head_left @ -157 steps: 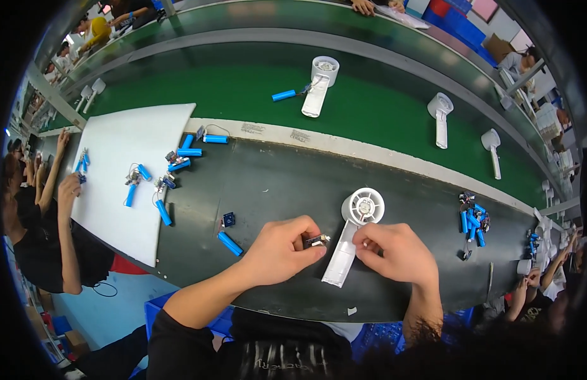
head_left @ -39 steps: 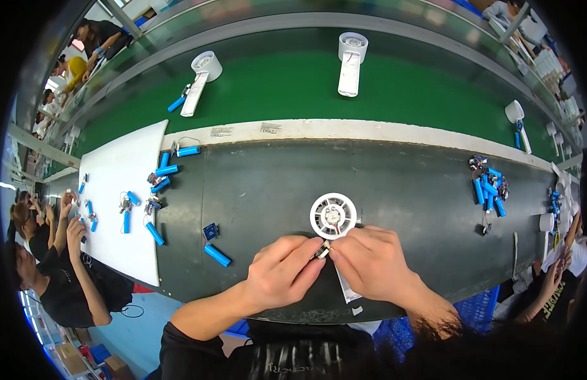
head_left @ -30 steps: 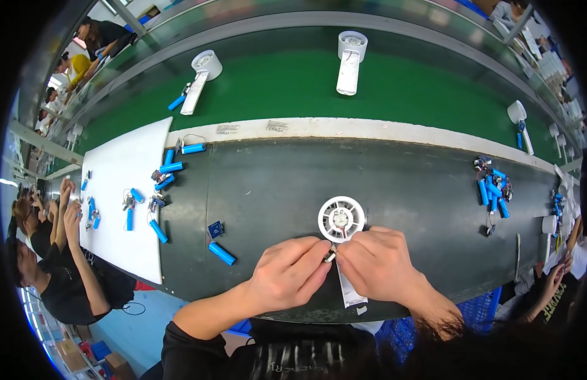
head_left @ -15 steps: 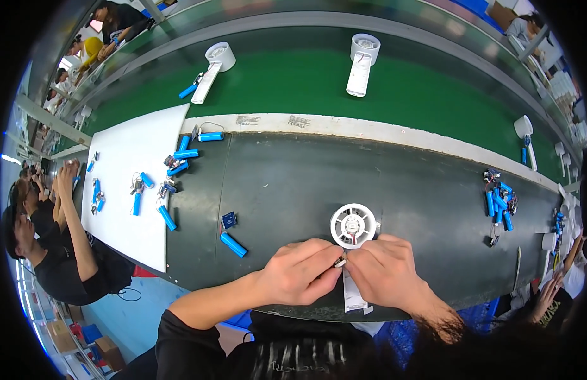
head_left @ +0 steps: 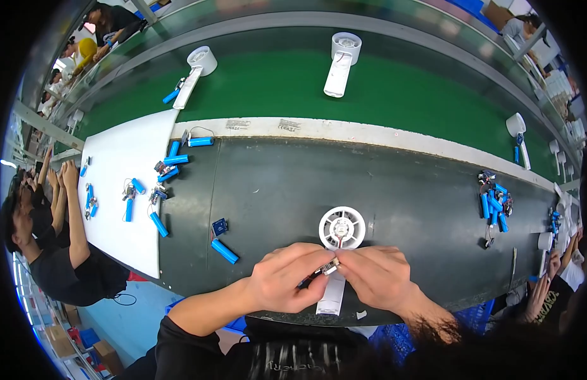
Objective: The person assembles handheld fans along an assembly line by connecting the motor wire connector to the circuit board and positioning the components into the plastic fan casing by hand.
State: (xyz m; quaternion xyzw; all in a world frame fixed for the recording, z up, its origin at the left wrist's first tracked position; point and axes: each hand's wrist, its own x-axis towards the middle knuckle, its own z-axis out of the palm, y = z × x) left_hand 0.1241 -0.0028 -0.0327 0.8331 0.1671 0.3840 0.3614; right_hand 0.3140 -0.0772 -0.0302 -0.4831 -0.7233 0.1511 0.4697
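A small metal part (head_left: 330,268) is pinched between left hand (head_left: 286,278) and right hand (head_left: 377,277) over the white fan (head_left: 338,253) at the table's near edge, apparently mid-fitting; careful seating into the handle is judged next.

Both forearms come up from the lower edge and lean toward each other, so that the hands meet at the fingertips; the left hand (head_left: 284,278) lies palm down with its knuckles uppermost, the fingers curled inward and the thumb and forefinger pressed together at their tips, pointing toward the other hand; the left forearm is bare from a dark sleeve at the elbow and slants up from the lower left; the right hand (head_left: 377,277) mirrors it, fingers bent and bunched, its fingertips touching those of the left; the right wrist bends slightly, and its forearm runs down to the lower right.
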